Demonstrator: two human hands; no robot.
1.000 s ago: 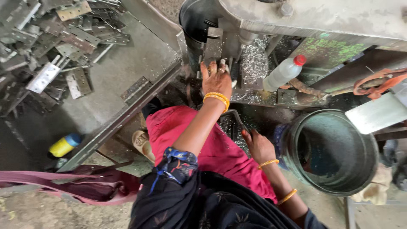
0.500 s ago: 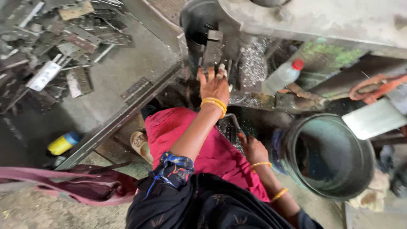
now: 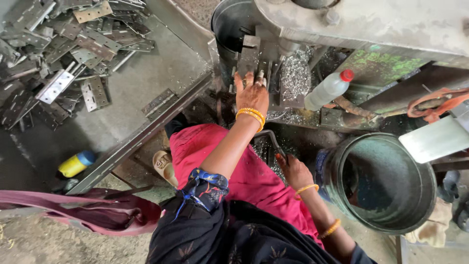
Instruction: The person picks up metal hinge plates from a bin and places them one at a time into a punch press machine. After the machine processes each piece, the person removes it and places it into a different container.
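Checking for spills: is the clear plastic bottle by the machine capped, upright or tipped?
Capped and tipped: the bottle leans, its red cap on.

Soft daylight, sharp focus (edges bent by wide lens).

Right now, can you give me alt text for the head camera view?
Seen from above, a seated person's left hand presses at a machine's tooling while the right hand holds a metal lever. Metal hinges pile on the table left.

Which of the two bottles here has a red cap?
The clear plastic bottle lying tilted on the machine bed, right of the left hand. The other, a yellow bottle on the floor under the table, has a blue cap.
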